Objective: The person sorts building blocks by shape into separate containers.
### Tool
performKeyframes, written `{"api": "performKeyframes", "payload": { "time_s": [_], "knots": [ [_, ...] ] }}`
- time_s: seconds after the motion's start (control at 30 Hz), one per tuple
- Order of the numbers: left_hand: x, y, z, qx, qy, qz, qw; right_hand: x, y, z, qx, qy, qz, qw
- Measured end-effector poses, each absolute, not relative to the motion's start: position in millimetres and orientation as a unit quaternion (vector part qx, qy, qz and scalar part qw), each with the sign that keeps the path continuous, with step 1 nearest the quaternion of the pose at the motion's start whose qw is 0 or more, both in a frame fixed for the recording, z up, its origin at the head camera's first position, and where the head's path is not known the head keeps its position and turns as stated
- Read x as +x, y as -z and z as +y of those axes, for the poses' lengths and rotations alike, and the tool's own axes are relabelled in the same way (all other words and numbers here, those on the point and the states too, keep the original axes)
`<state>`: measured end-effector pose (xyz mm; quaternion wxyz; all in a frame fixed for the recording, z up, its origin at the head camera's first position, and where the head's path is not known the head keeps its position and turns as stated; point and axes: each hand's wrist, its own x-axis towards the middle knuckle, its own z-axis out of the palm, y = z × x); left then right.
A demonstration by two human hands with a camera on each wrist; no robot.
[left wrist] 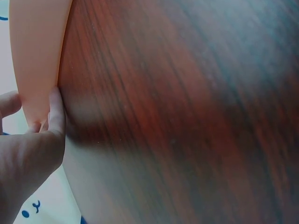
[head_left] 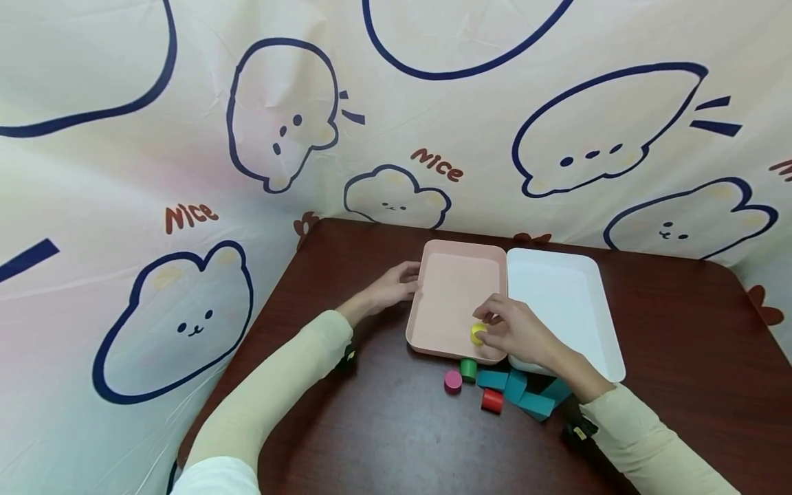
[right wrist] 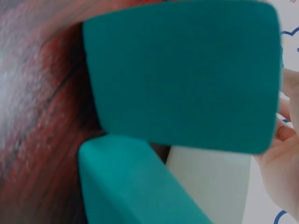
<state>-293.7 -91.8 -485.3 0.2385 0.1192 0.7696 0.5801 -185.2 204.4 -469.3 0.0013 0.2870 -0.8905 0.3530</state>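
The right hand (head_left: 516, 331) pinches a yellow round block (head_left: 477, 334) between thumb and fingers, over the near right corner of the pink tray (head_left: 458, 289). The fingers cover part of the block, so its long axis cannot be told. The tray's long axis runs away from the person; the left hand (head_left: 394, 285), fingers apart, touches its smooth left wall. Beside it lies a white tray (head_left: 559, 292), partly hidden by the right forearm. Nearer the person sit a green cylinder (head_left: 468, 370), a pink cylinder (head_left: 453, 381), a red cylinder (head_left: 492, 401) lying on its side, and matte teal blocks (head_left: 515, 386), one partly covered by the right arm. In the right wrist view, teal blocks hide the pinch. Dark streaked wood grain marks the glossy bench (head_left: 383, 426).
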Motion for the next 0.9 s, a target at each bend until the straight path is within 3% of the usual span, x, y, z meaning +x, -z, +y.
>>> {"api": "performKeyframes", "payload": {
  "time_s": [0.47,0.9],
  "knots": [
    [-292.0,485.0,-93.2,0.112,-0.579,0.772,0.236,-170.7,456.2,183.6,0.339,-0.371,-0.864,0.0],
    [-290.7,486.4,-93.4,0.106,-0.581,0.771,0.237,-159.4,453.3,168.1,0.356,-0.398,-0.845,-0.04]
  ]
}}
